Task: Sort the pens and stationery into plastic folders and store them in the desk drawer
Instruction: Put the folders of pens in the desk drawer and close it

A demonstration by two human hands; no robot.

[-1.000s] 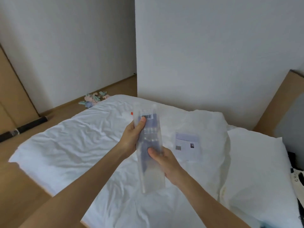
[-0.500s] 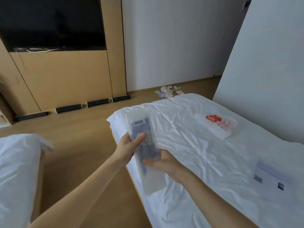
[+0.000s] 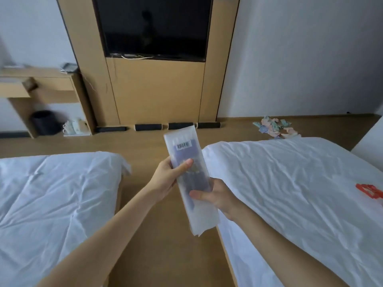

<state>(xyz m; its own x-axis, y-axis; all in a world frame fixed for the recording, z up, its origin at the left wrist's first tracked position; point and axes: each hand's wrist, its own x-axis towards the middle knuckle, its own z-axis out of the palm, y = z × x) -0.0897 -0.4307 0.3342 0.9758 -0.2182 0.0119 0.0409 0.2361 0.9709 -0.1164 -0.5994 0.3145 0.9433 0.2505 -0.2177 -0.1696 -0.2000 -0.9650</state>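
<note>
Hands grip our folder (image 3: 187, 179) above the floor between two beds: left hand (image 3: 167, 179) high, right hand (image 3: 215, 196) low.

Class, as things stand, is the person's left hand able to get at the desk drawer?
Probably not yet: the left hand grips the pen packet between the beds, and the drawer lies far across the open floor.
</note>
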